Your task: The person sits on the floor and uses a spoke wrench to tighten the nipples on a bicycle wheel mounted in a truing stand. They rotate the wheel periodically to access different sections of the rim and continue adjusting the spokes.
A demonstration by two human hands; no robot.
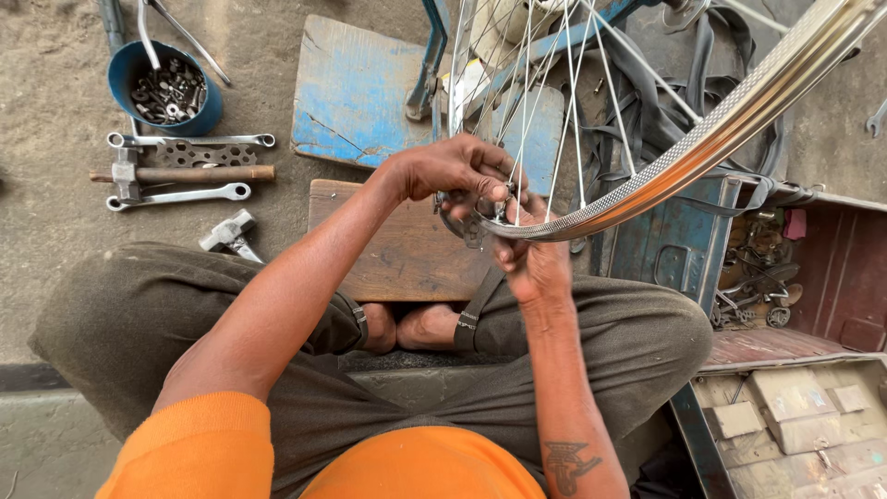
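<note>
The wheel rim runs from low centre up to the right. Left hand and right hand pinch narrowly at its spokes, above sandy ground.

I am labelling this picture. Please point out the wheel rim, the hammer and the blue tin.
wheel rim [702,148], head view, shiny outer band.
hammer [199,174], head view, wooden handle.
blue tin [125,79], head view, left wall.

Shiny spoked wheel rim — tilted, hand-held.
</note>
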